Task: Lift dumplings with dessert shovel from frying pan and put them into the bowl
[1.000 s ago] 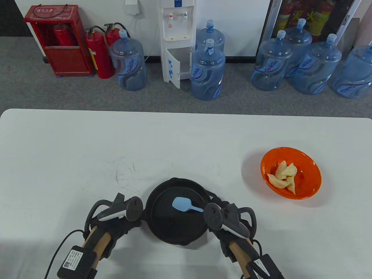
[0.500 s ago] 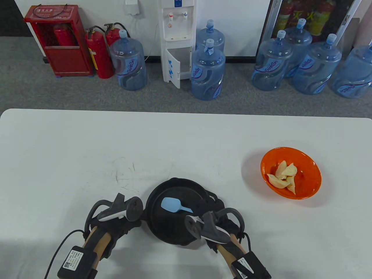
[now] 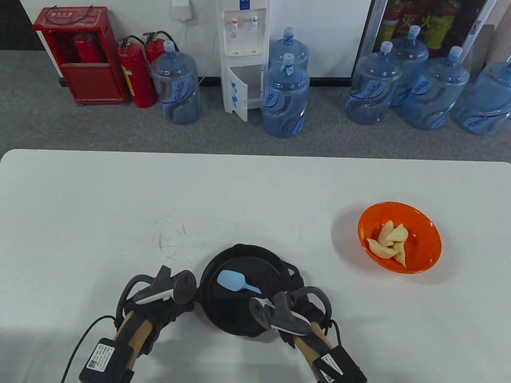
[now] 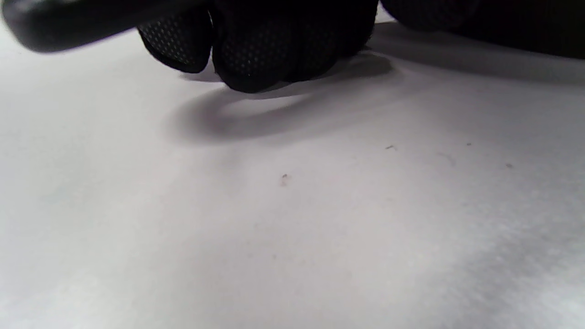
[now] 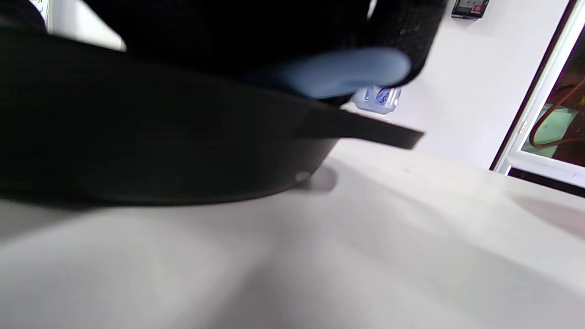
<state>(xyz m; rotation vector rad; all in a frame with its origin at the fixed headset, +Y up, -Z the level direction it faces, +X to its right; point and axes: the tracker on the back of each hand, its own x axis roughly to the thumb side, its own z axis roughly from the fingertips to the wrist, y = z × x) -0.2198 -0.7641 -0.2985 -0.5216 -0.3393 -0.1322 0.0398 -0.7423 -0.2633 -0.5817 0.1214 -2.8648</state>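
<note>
The black frying pan [image 3: 235,315] sits near the table's front edge and I see no dumplings in it. A light-blue dessert shovel [image 3: 230,279] lies with its blade over the pan's left half. My right hand [image 3: 279,307] pinches its handle at the pan's right rim; the right wrist view shows the shovel [image 5: 338,73] under the gloved fingers, above the pan [image 5: 160,137]. My left hand [image 3: 167,307] is at the pan's left side, its fingers [image 4: 265,50] curled round the pan's black handle [image 4: 68,18]. The orange bowl [image 3: 433,255] at the right holds several dumplings [image 3: 389,241].
The white table [image 3: 119,207] stretches wide behind the pan. Beyond its far edge stand water bottles [image 3: 285,95], a water dispenser [image 3: 243,52] and red fire extinguishers [image 3: 135,76] on the floor.
My right hand has swung left and toward the table's front edge, and the shovel's blade has slid left across the pan. The left hand, pan and bowl have stayed put.
</note>
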